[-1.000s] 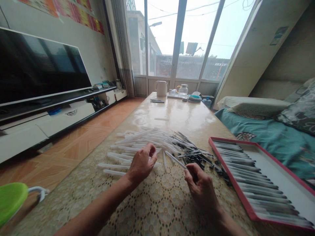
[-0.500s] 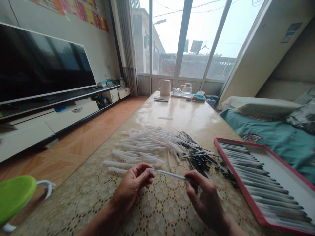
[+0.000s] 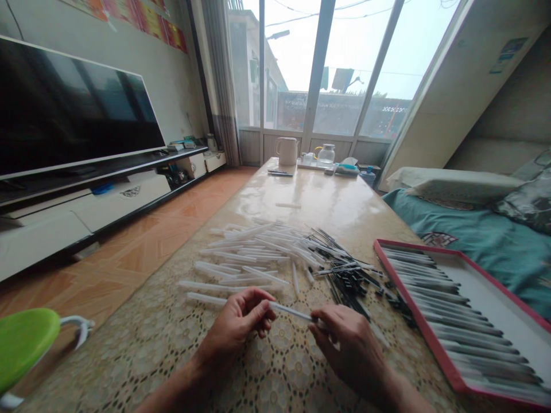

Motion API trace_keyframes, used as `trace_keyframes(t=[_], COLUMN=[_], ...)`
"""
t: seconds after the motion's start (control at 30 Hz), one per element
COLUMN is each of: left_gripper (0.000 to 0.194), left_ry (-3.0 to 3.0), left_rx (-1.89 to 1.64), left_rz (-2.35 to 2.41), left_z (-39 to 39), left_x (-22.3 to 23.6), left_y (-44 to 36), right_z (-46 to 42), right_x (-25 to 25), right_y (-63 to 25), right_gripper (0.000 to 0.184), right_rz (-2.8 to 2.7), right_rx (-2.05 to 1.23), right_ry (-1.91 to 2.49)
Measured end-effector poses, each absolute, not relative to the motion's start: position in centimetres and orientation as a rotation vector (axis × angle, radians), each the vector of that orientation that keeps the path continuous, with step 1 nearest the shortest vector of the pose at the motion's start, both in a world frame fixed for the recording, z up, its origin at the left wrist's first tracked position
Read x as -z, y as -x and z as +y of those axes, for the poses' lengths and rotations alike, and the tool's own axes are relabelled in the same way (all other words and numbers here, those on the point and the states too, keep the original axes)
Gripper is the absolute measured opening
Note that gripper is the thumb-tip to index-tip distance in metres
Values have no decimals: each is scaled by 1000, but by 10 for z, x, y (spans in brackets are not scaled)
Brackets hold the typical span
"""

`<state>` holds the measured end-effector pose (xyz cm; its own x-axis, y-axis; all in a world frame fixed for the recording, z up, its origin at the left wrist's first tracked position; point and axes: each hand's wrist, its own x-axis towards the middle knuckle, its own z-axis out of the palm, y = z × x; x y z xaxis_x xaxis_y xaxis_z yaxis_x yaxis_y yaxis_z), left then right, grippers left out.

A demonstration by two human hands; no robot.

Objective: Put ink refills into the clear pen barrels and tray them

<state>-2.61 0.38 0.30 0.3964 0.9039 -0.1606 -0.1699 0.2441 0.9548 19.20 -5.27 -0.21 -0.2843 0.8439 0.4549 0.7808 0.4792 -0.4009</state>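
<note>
A slim whitish pen (image 3: 291, 311) spans the gap between my two hands, above the patterned tabletop. My right hand (image 3: 346, 344) is closed around its right end. At the pen's other end, my left hand (image 3: 241, 318) pinches a short translucent piece, probably a pen cap, now mostly hidden by the fingers; the pen tip meets it there. Just beyond the hands lies a pile of translucent white pen barrels (image 3: 245, 252). Black-and-grey refills (image 3: 340, 261) and small black pen parts (image 3: 398, 307) are heaped to its right.
At right, a red-rimmed box (image 3: 451, 376) holds a row of many pens (image 3: 469, 324). A jug (image 3: 287, 152), a glass pot (image 3: 326, 155) and a tissue pack (image 3: 346, 167) stand at the table's far end. A green stool (image 3: 28, 344) is at lower left.
My left hand has drawn back from the barrel pile with the short piece. My right hand has moved the pen leftward, closing the gap, and its end now reaches the left fingers.
</note>
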Motion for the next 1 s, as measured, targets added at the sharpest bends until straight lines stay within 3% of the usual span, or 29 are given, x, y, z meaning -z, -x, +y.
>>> trace_keyframes(t=[0.3,0.57,0.73,0.8,0.9,1.0], left_gripper=[20,17,18,24,48,50], left_ry=[-1122,-1247,-1258,-1234,-1180,-1137], left_rx=[-867,-914,-903,-894,-920,-956], left_rz=[786,774,746,752,803,854], left_z=[-5,-14,-12,-8,-4,-1], left_x=[2,-1,5,6,4,1], left_y=[16,16,13,11,10,13], right_z=[-57,-58,-55,-52,-50,-49], right_x=[2,0,-4,-9,-24,-47], right_y=[-186,-188,-191,-195,-208,-237], right_gripper=[18,31,32,32,31,31], right_rz=[-2322,-2138,-2110,-2126,-2081,-1964], right_rx=[38,-557,-735,-682,-565,-506], right_ry=[1413,1469,1497,1514,1564,1667])
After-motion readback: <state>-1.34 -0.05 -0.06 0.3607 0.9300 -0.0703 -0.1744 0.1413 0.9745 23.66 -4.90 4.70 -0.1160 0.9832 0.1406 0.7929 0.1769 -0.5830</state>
